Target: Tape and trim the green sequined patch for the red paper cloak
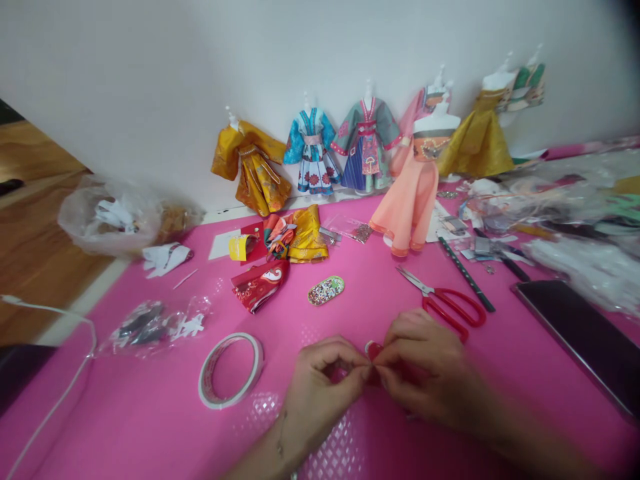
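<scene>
So there's a small red piece [373,348], mostly hidden by fingers, in front of the scissors [431,292] and a bit left of them. Left hand [327,380] and right hand [425,363] both have it pinched, thumb against forefinger, tips nearly meeting. The right one's super close to the scissors' handles. Left of the scissors: a sparkly oval [326,291], some red patterned cloth [260,285] and, closer in, a tape roll [259,363]. Right of them: a dotted stick [467,275], then a phone [580,340]. Behind them stands a peach dress [407,203].
</scene>
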A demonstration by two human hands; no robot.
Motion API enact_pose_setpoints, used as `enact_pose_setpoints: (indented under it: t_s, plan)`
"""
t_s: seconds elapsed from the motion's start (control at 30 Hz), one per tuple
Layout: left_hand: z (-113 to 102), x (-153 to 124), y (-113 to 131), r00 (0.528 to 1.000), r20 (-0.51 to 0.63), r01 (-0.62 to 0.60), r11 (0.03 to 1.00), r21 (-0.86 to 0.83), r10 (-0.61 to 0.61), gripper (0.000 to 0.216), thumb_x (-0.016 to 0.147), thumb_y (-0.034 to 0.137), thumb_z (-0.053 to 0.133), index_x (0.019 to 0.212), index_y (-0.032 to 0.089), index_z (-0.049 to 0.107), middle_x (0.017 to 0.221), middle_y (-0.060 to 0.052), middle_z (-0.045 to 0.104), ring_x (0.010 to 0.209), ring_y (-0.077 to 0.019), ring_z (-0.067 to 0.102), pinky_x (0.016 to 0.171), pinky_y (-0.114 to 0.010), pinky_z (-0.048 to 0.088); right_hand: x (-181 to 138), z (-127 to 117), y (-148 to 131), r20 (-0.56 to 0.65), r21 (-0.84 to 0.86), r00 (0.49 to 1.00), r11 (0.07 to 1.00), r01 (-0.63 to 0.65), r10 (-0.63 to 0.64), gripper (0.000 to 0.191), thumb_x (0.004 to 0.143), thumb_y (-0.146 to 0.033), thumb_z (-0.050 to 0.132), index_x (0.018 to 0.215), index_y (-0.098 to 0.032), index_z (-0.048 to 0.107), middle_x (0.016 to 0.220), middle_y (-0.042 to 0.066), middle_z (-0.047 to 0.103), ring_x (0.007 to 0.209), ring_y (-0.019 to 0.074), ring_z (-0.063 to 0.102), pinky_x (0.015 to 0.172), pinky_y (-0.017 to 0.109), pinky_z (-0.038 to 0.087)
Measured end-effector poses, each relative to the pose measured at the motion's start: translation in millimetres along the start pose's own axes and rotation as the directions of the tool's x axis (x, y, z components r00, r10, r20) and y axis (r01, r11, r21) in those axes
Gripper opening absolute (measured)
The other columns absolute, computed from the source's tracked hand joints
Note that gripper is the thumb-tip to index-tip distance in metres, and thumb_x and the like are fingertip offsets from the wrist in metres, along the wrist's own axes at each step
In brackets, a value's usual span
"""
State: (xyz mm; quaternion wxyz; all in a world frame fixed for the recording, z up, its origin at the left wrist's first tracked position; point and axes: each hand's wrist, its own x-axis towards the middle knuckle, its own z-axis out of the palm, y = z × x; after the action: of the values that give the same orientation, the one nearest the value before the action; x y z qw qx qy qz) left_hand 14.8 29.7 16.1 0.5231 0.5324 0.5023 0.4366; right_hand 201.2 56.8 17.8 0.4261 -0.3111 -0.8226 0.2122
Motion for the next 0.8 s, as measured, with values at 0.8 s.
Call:
enact_pose_setpoints:
  t_s: [0.8]
  plan:
    - [-0.9, 0.8, -11.0, 0.977, 0.127, 0.212, 0.790, -0.575, -0.170, 0.024, 0.069, 0.029, 0.091, 0.068, 0.014, 0.073, 0.077, -0.003, 0.077, 0.064, -0.0107, 0.067, 0.061, -0.019, 0.052, 8.8, -10.0, -3.1, 0.074, 0.261, 0.941, 0.905, -0.337, 0.330, 0.014, 0.075, -0.011, 0.056, 0.064, -0.020, 0.058, 0.064, -0.002, 0.060, 0.062, 0.0120, 0.057, 0.058, 0.024, 0.043]
